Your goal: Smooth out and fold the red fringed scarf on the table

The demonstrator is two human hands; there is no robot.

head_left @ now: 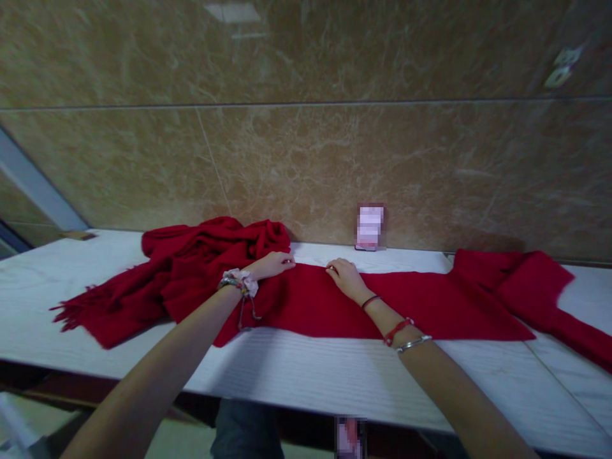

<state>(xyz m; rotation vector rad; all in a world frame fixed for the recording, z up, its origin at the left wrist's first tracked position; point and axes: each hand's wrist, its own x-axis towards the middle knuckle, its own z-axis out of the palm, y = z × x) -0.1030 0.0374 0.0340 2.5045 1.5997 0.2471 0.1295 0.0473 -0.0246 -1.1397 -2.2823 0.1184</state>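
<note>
The bare left hand (276, 264) and bare right hand (348, 279) curl at the far edge of a flat red fabric strip (325, 306); I cannot tell whether they grip. It lies on a white wood-grained table (306, 370), beside a bunched, fringed red fabric heap (205, 268).

Glossy brown marbled wall tiles (306, 172), grey seams (306, 102) between, soft light reflection (234, 13) high up, white wood-grain surface (296, 370), pale floor (184, 440) beneath

White table (306, 373) with bunched and flattened red cloth (325, 301), pixelated phone-like object (370, 226) behind.
</note>
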